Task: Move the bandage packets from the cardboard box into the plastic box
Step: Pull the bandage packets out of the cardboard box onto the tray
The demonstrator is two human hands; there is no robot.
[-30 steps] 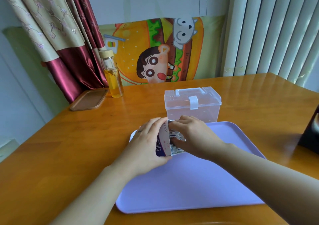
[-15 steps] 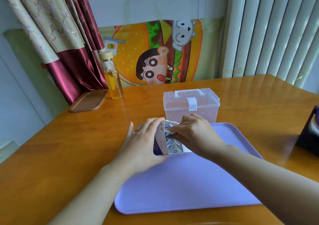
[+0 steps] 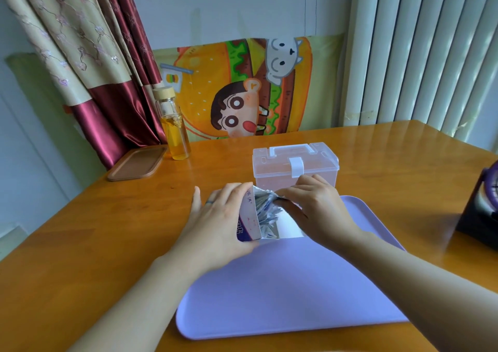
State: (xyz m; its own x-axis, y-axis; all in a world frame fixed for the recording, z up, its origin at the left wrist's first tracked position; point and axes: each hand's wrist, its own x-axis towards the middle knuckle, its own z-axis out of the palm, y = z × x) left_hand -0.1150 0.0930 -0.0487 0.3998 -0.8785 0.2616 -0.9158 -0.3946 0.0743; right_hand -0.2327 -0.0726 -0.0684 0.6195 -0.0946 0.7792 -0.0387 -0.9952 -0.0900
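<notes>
Head view: left hand [image 3: 215, 222] grips cardboard box [image 3: 248, 216], long axis running away from viewer, opening facing right; right hand [image 3: 315, 211] pinches bandage packets [image 3: 265, 211] at opening. Plastic box [image 3: 295, 167] behind, lid down.

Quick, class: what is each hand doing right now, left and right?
Left hand: grips the cardboard box by its side.
Right hand: pinches bandage packets at the box's open end.

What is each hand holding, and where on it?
The left hand grips the white-and-purple cardboard box by its outer side; the right hand pinches the silvery bandage packets at their upper ends.
</notes>
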